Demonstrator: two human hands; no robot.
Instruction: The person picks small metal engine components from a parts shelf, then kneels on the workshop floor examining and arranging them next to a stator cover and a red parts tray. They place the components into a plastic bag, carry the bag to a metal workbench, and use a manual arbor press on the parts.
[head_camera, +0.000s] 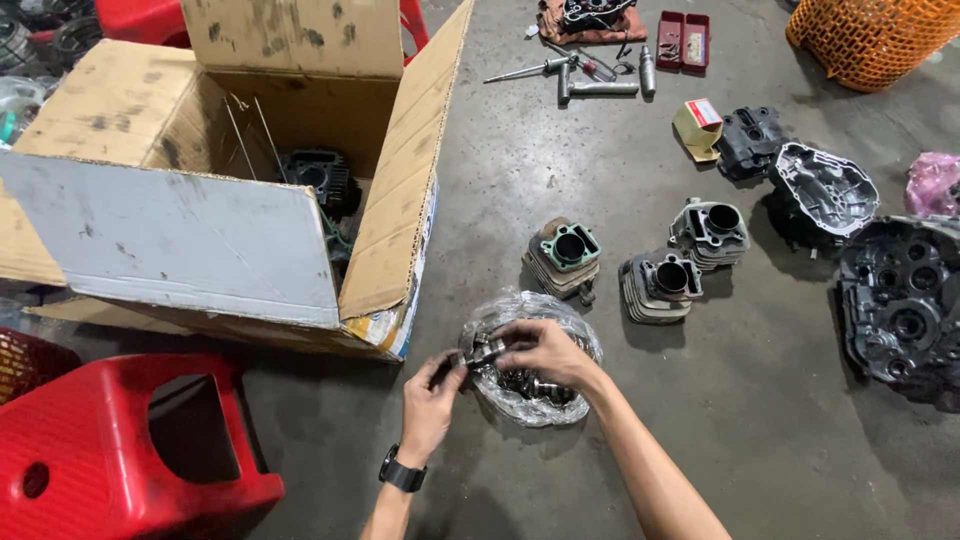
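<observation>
While both hands meet over the concrete floor (520, 490) near the middle of the view, they share one small metal part (484, 352), a short shaft-like piece with a shiny end. The left hand (432, 395), which wears a black wristwatch (402, 471), has its fingers curled shut around the left end of the part. The right hand (548, 352) pinches the right end between thumb and fingertips, its remaining fingers bent over the part. Directly under the hands lies a clear plastic bag (530, 395), open at the top and holding more dark metal parts; the held part sits just above the left edge of this bag. Beyond the bag, three finned engine cylinders stand on the floor: one with a green gasket (563, 257) closest to the bag, a second (658, 288) to its right, and a third (710, 233) farther right. At the right edge rest a large dark crankcase half (900, 300) and a grey engine cover (825, 188). On the left, an open cardboard box (230, 180) holds another dark cylinder (318, 178). A red plastic stool (130, 450) lies on its side at the near left. At the far side, loose hand tools (580, 75) lie near a small red tray (683, 42), and an orange basket (870, 35) occupies the far right corner.
</observation>
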